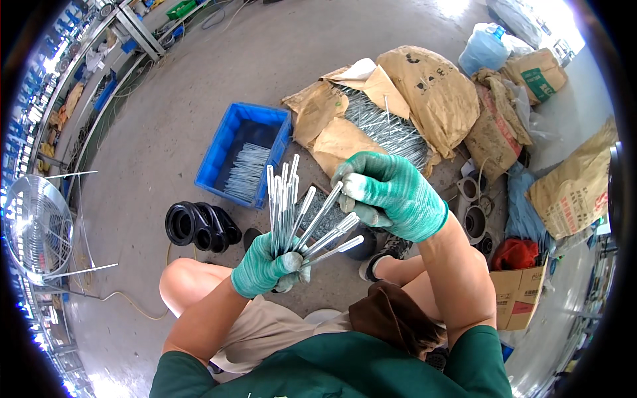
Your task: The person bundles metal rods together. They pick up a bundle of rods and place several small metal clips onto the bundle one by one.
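In a green knit glove, my left hand [269, 266] is closed round a bunch of thin silvery metal rods [285, 205], whose flattened ends fan out upward and to the right. My right hand [393, 194], gloved the same way, pinches the upper end of one rod [322, 215] between thumb and fingers; its lower end stays among the bunch. Beyond my left hand stands a blue plastic bin [222, 142] with a neat stack of similar rods [248, 171] inside. Past my right hand lies a torn-open brown paper sack [345, 139] full of loose rods [391, 136].
Black ring-shaped parts [199, 225] sit on the floor at left, near a metal fan [38, 229]. More sacks [574, 182], a blue water jug [482, 50], round metal fittings [474, 222] and a cardboard box [519, 297] crowd the right side. Shelving [99, 40] runs along the left.
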Motion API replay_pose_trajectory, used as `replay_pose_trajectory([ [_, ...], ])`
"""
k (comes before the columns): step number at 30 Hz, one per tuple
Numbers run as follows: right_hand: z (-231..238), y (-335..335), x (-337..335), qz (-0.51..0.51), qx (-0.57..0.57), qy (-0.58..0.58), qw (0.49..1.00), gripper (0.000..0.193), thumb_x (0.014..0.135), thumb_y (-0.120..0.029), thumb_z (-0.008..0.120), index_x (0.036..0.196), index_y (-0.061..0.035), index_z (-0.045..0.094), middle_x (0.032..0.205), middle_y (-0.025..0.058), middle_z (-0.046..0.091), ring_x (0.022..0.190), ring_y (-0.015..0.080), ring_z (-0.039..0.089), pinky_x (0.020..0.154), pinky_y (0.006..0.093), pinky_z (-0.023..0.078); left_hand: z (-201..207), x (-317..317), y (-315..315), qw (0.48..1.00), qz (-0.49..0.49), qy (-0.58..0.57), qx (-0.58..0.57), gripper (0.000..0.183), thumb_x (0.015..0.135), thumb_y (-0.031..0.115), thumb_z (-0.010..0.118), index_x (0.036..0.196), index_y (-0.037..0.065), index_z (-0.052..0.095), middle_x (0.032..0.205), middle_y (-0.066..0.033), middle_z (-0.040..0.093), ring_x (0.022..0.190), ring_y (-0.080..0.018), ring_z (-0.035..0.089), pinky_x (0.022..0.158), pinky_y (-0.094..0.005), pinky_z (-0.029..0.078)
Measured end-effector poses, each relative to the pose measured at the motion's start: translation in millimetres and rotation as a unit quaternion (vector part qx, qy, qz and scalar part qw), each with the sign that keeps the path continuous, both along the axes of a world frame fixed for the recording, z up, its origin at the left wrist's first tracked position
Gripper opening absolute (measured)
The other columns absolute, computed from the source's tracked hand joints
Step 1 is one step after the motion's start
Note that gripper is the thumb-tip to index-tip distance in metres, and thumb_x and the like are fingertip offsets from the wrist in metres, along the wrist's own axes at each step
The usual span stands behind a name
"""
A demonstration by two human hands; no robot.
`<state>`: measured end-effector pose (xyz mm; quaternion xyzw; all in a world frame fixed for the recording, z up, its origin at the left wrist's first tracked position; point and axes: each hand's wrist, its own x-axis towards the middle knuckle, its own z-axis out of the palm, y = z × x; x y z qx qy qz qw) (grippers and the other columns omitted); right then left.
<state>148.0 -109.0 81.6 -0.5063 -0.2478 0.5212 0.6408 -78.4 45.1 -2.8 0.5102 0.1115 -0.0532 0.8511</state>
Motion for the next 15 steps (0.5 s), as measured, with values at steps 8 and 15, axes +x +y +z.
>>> replay_pose_trajectory([
  [8,-8.8,-0.1,1.5,0.057,-0.004,0.018,0.998,0.027,0.095,-0.024,0.065,0.104,0.0018,0.064,0.072,0.0025,0.059,0.049,0.0056,0.043,0.044,0.0196,0.031,4.5,-0.3,-1.8,0.999,0.012,0.012,0.030,0.036,0.090,0.036,0.072,0.101,0.002,0.064,0.075,-0.0112,0.069,0.047,-0.0072,0.052,0.040,-0.0210,0.038],
  [15,-9.9,-1.6,5.2,0.043,-0.014,0.106,0.993,0.026,0.100,-0.027,0.052,0.105,-0.0025,0.061,0.079,0.0054,0.061,0.056,0.0086,0.048,0.044,0.0200,0.034,-3.9,-2.6,0.2,0.999,0.034,-0.012,0.013,0.043,0.089,0.042,0.071,0.095,0.001,0.063,0.070,-0.0106,0.068,0.043,-0.0072,0.049,0.038,-0.0218,0.036],
])
